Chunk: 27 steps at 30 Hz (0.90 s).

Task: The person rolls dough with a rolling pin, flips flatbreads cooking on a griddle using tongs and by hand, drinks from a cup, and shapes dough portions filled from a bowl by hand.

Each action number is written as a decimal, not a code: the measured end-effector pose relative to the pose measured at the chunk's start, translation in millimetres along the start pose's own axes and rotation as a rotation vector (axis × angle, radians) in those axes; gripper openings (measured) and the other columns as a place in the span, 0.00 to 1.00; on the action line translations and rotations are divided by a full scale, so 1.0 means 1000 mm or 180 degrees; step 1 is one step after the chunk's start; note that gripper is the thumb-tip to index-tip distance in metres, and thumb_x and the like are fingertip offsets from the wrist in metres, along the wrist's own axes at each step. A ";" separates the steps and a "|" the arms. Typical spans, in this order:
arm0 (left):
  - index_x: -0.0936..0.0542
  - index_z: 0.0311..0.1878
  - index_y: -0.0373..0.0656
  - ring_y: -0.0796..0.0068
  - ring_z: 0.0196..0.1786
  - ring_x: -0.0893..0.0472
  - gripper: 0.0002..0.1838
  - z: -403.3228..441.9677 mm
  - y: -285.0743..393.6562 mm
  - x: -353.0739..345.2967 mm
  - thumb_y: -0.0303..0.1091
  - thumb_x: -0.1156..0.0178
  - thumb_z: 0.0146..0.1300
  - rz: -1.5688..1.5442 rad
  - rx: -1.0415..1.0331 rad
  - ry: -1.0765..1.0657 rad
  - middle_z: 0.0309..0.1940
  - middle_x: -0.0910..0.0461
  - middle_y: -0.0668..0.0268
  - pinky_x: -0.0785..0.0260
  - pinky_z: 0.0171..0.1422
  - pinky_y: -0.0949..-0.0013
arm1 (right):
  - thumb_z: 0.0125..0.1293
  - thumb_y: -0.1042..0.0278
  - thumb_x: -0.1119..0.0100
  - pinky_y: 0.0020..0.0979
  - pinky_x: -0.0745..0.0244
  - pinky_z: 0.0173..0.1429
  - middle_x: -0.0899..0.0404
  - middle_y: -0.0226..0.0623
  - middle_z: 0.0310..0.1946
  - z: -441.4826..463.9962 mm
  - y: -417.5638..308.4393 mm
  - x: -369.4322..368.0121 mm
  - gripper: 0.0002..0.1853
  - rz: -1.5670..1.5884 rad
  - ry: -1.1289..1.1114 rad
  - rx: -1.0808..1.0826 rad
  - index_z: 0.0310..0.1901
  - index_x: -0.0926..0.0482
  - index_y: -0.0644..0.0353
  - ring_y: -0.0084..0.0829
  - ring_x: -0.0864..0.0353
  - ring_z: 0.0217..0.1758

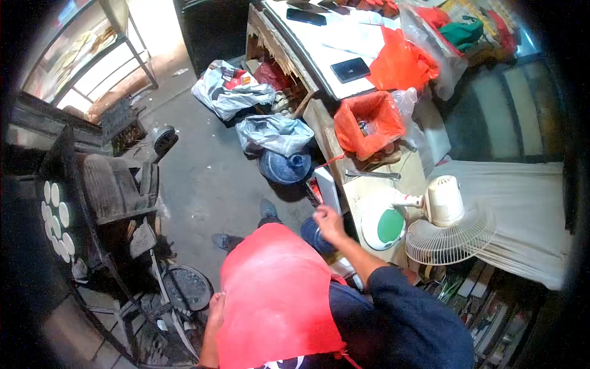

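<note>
My right hand (330,224) is raised in front of me, to the right of the red apron (273,289) I wear. Its fingers are curled in, and I see nothing in them. Below it, partly covered by the hand, is a dark blue rounded container (314,235). My left hand (216,306) hangs low against the apron's left edge. Its fingers are partly hidden there, so I cannot tell whether they hold the cloth. A white-and-green fan base (384,222) lies right of my right hand, joined to a fan with a wire guard (452,237).
A table (353,46) carries a phone (350,70) and red plastic bags. An orange-lined bin (369,123) stands beside metal tongs (372,174). Grey bags (273,132) and a blue jug (284,166) are on the floor. At left are a rack (117,184) and round basin (187,288).
</note>
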<state>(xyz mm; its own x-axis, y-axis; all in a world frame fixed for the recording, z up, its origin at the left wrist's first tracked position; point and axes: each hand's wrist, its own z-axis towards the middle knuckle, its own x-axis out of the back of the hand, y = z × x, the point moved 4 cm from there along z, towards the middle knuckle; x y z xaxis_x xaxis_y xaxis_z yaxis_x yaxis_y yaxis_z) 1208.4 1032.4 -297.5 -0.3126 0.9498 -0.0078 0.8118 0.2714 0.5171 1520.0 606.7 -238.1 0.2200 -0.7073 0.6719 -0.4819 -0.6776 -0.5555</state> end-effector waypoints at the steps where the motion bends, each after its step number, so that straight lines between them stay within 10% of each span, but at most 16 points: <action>1: 0.27 0.34 0.47 0.84 0.35 0.33 0.11 -0.005 0.013 -0.009 0.39 0.39 0.72 0.0228 0.0015 0.0109 0.30 0.28 0.77 0.37 0.43 0.75 | 0.62 0.58 0.34 0.41 0.23 0.58 0.18 0.54 0.47 0.024 0.008 0.018 0.21 -0.0308 0.0378 0.0115 0.54 0.18 0.61 0.46 0.17 0.52; 13: 0.28 0.32 0.45 0.82 0.32 0.33 0.12 -0.004 -0.033 -0.043 0.35 0.38 0.71 0.0408 -0.0259 0.0750 0.28 0.28 0.75 0.35 0.40 0.72 | 0.60 0.67 0.31 0.51 0.26 0.57 0.28 0.53 0.51 0.157 0.042 0.095 0.20 -0.1394 0.0593 0.0192 0.52 0.24 0.59 0.58 0.24 0.56; 27: 0.25 0.40 0.45 0.81 0.22 0.29 0.07 -0.020 -0.037 -0.050 0.37 0.42 0.71 -0.0094 0.0207 0.0649 0.24 0.24 0.69 0.37 0.25 0.76 | 0.54 0.75 0.33 0.49 0.25 0.42 0.25 0.45 0.33 0.010 -0.092 0.109 0.15 -0.1757 0.1127 0.2782 0.42 0.27 0.59 0.52 0.21 0.38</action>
<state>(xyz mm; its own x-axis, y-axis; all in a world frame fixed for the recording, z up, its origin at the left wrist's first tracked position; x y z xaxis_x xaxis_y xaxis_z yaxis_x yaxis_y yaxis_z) 1184.0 971.8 -298.8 -0.4248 0.8920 0.1546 0.8288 0.3145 0.4627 1596.3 590.2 -119.0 -0.1032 -0.2586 0.9604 0.4078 -0.8917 -0.1963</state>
